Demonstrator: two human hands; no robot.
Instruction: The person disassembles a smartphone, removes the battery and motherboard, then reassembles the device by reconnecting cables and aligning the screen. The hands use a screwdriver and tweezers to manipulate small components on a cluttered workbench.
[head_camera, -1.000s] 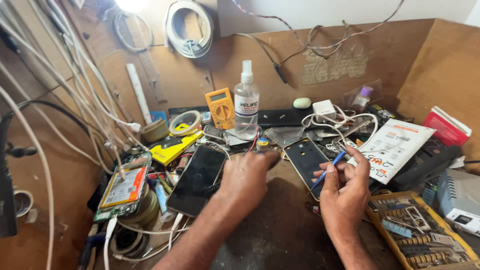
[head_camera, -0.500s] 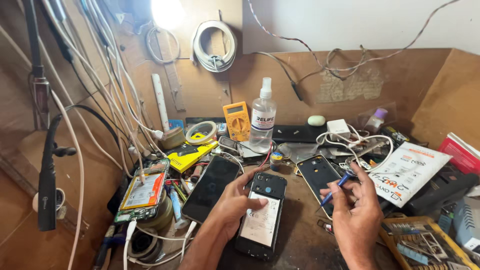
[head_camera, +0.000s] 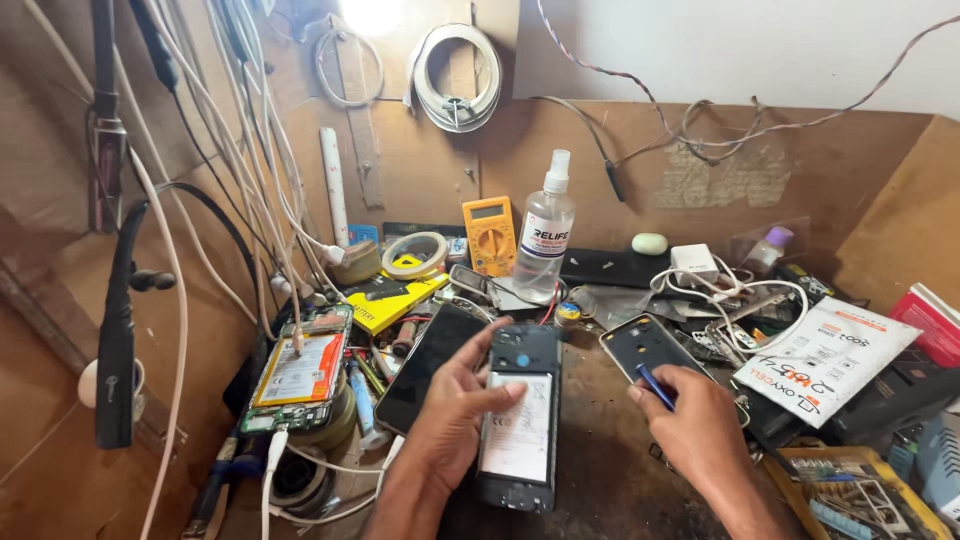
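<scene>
So the left hand (head_camera: 455, 415) has its fingers laid flat over an opened-up phone (head_camera: 520, 420) lying back-up on the scuffed brown wooden surface (head_camera: 600, 470), thumb and fingers curled around its left edge, pale rectangular battery showing inside the black frame. The right hand (head_camera: 690, 425) is pinched around a thin blue tool (head_camera: 655, 385), right beside a loose black back cover (head_camera: 645, 345). Behind them there's a clear plastic spray bottle (head_camera: 545, 235) with a white label, a yellow multimeter (head_camera: 490, 235), a roll of tape (head_camera: 415, 255) and a white flat packet (head_camera: 830, 360) with orange print.

Matt wooden bench (head_camera: 610, 470), glossy black phone screen (head_camera: 432, 365), clear plastic spray bottle (head_camera: 545, 240).
</scene>
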